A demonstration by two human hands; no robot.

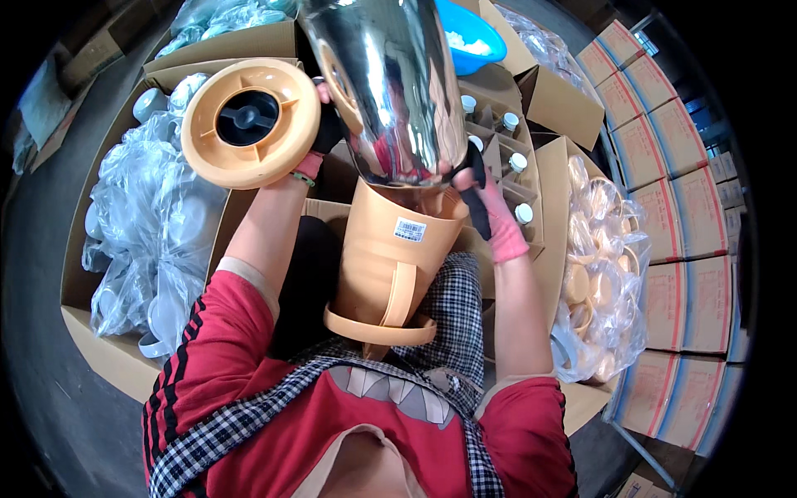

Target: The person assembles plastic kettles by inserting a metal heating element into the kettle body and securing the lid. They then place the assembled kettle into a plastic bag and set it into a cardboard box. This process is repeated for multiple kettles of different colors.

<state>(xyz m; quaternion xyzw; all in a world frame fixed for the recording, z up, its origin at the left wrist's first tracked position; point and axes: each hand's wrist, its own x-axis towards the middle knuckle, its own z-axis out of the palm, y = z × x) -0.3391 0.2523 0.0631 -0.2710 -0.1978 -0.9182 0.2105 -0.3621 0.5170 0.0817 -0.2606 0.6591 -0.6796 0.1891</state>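
Observation:
A shiny mirrored flask liner point(398, 91) stands tilted over the open end of a peach-orange thermos shell point(398, 257). Its lower end is at the shell's rim. The shell rests against my lap, with a strap-like handle and a small white label on its side. My right hand point(486, 203), in a pink and black glove, has its fingers closed round the liner's lower edge. Pinched in my gloved left hand point(322, 124) is a round peach-orange flask base point(249, 124) with a black centre. That hand is beside the liner, its fingers partly hidden.
At left, a carton point(108, 332) holds grey parts in clear plastic bags. A divided carton point(531, 199) with white-capped bottles stands ahead. Bagged orange parts point(602, 274) fill a carton at right. Beyond are a blue basin point(473, 37) with white pieces and stacked cartons point(664, 216).

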